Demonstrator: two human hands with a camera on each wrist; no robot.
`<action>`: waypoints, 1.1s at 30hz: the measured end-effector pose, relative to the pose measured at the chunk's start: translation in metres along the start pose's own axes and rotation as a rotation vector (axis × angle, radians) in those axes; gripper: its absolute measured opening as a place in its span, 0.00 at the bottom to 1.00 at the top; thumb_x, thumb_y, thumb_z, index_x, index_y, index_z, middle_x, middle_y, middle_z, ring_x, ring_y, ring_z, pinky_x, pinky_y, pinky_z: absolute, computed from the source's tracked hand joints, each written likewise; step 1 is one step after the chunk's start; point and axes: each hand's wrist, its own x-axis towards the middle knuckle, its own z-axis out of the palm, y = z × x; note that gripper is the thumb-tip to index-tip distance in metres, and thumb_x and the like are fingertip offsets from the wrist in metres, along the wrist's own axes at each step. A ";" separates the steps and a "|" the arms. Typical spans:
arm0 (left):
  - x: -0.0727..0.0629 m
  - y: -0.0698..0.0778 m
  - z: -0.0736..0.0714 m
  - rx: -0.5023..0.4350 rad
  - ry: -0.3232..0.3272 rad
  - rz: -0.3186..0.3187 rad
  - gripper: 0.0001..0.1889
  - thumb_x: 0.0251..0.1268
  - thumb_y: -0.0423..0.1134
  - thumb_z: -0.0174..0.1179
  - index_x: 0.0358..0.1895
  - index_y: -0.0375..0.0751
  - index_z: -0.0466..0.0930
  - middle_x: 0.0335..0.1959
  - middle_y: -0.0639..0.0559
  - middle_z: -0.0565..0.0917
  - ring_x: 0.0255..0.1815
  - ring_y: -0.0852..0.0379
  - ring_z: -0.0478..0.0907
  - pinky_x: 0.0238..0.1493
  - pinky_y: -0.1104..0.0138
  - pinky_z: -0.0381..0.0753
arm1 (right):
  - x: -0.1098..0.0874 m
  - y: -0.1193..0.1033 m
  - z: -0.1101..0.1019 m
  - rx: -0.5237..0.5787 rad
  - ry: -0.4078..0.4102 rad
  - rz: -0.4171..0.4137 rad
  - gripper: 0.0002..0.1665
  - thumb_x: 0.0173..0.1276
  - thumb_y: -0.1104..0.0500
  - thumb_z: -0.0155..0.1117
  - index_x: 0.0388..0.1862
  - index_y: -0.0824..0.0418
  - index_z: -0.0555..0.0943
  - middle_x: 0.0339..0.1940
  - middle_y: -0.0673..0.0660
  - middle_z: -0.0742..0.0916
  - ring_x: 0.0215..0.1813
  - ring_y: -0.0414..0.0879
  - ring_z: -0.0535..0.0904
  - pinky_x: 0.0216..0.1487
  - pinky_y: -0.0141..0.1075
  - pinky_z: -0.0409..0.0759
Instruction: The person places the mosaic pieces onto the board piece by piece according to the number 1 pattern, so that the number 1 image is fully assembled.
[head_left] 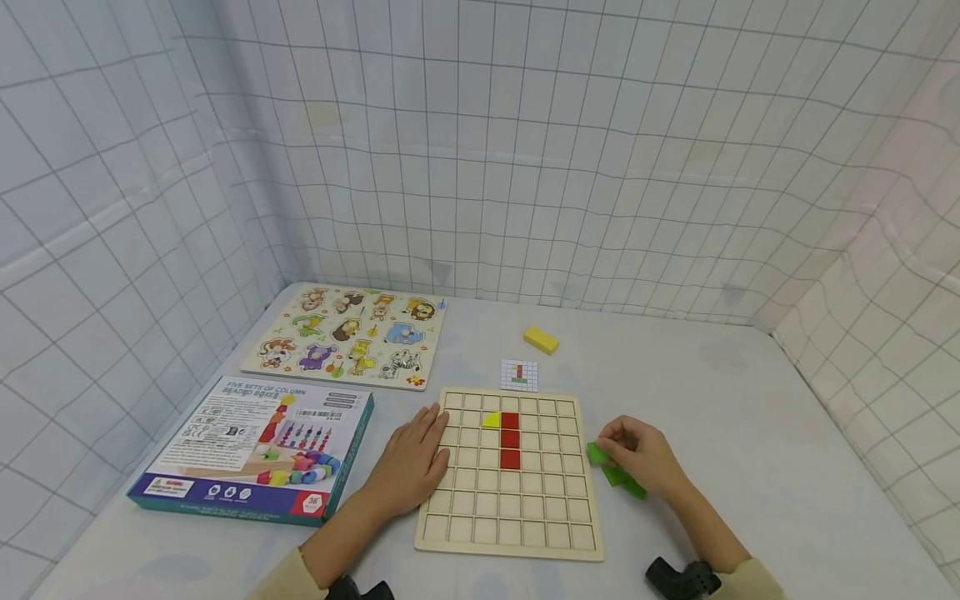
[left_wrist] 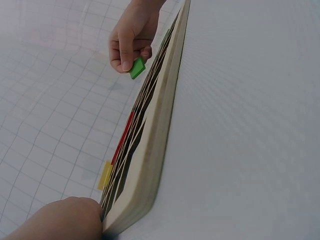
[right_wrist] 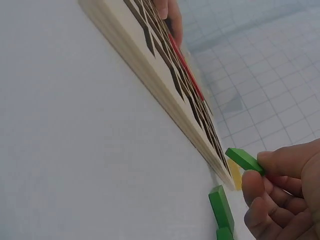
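Observation:
My right hand point(head_left: 641, 454) pinches a green tile point(right_wrist: 244, 160) between thumb and fingers, just off the right edge of the wooden grid board point(head_left: 510, 542). More green tiles point(head_left: 624, 481) lie on the table below that hand. My left hand point(head_left: 408, 458) lies with extended fingers along the board's left edge, fingertips on its rim. In the board's upper middle, three red squares point(head_left: 510, 438) stand in a column, and a yellow piece with a curved side point(head_left: 491, 420) sits left of the top one. A small pattern card point(head_left: 519, 375) lies just beyond the board.
A yellow block point(head_left: 541, 340) lies behind the card. To the left are an animal peg puzzle point(head_left: 345, 333) and a flat bead-set box point(head_left: 255, 450), close to my left forearm. Grid-patterned cloth walls point(head_left: 525, 167) enclose the table at the back and sides.

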 end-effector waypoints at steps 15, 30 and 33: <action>-0.001 0.004 -0.004 -0.003 0.002 0.003 0.28 0.73 0.40 0.49 0.71 0.29 0.63 0.73 0.35 0.62 0.75 0.39 0.55 0.68 0.43 0.56 | 0.005 -0.017 0.017 0.094 -0.079 -0.024 0.10 0.68 0.62 0.65 0.38 0.70 0.78 0.30 0.59 0.84 0.26 0.46 0.83 0.28 0.35 0.81; -0.001 0.005 -0.005 -0.005 0.001 0.000 0.28 0.73 0.40 0.49 0.71 0.29 0.63 0.73 0.35 0.62 0.75 0.39 0.55 0.68 0.43 0.56 | 0.008 -0.030 0.043 0.108 -0.198 -0.064 0.08 0.69 0.62 0.63 0.39 0.68 0.78 0.30 0.57 0.84 0.27 0.46 0.84 0.31 0.35 0.83; -0.001 0.005 -0.005 -0.004 -0.002 -0.003 0.28 0.73 0.40 0.49 0.71 0.29 0.63 0.73 0.35 0.62 0.75 0.39 0.54 0.68 0.43 0.56 | 0.009 -0.032 0.048 0.089 -0.202 -0.061 0.08 0.69 0.62 0.64 0.38 0.67 0.78 0.28 0.56 0.85 0.26 0.46 0.84 0.30 0.34 0.82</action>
